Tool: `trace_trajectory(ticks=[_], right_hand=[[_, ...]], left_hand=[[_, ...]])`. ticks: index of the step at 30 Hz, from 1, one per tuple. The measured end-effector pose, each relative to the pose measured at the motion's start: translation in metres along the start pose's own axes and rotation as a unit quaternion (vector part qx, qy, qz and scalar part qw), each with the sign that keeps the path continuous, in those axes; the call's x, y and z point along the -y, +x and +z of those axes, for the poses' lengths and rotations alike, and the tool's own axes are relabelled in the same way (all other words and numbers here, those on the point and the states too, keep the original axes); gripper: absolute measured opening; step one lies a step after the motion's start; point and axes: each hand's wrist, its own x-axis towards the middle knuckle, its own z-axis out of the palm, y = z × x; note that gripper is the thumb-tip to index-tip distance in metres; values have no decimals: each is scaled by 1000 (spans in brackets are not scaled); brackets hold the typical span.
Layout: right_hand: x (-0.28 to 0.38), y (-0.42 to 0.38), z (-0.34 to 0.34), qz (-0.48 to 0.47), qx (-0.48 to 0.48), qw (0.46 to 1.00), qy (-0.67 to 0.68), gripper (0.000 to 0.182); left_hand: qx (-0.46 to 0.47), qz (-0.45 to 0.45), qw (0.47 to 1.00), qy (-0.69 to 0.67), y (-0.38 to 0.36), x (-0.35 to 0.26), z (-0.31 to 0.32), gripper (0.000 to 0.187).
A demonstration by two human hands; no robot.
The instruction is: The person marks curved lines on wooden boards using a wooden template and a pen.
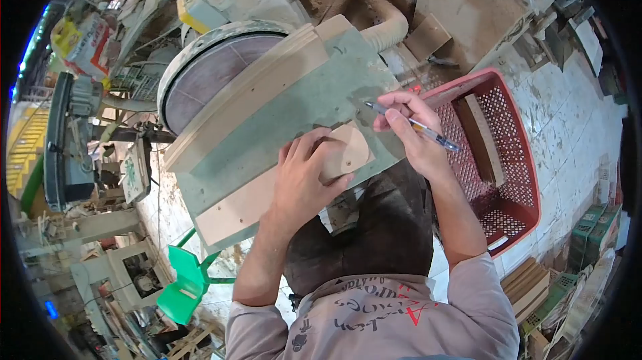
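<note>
My left hand grips a small wooden piece with a rounded end, which lies on top of a long flat board. Between the thumb and fingers of my right hand is a pen, its tip pointing up and left, just above and right of the rounded piece. Both wooden parts rest on a green machine table. A curved wooden fence stands along the table beside a large round sanding disc.
On the right, a red plastic basket holds a wooden piece. A green chair stands at lower left. Stacked boards lie at lower right. A dusty duct hose runs behind the table.
</note>
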Motion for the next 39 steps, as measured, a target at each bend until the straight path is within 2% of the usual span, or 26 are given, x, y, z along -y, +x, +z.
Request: trace_trajectory(ticks=[2, 4, 9, 13, 16, 18, 20, 27, 32, 39], right_hand=[[4, -1, 4, 16, -13, 999, 46, 26], [7, -1, 4, 16, -22, 999, -22, 26], [16, -2, 2, 76, -18, 994, -75, 21], [7, 0, 6, 56, -53, 997, -16, 16], [13, 1, 6, 93, -31, 994, -39, 15], [13, 2, 10, 85, -31, 994, -53, 15], [17, 3, 13, 139, -33, 988, -64, 16], [18, 17, 23, 143, -40, 981, -127, 17], [14, 24, 26, 97, -24, 980, -174, 17], [19, 27, 25, 128, 6, 974, -189, 17]], left_hand=[[4, 0, 1000, 4, 0, 0, 0, 50], [8, 0, 1000, 7, 1, -1, 0, 48], [16, -10, 1000, 8, 1, 1, 1, 50], [21, -8, 1000, 10, 1, 3, 0, 50], [20, -5, 1000, 12, 0, 4, 1, 50], [17, 0, 1000, 9, 0, 4, 1, 51], [18, -3, 1000, 7, 1, 4, 0, 51], [28, -4, 1000, -4, 3, 4, -1, 58], [43, -5, 999, -1, 2, 4, -3, 61], [49, 8, 999, -6, 1, 7, -3, 64]])
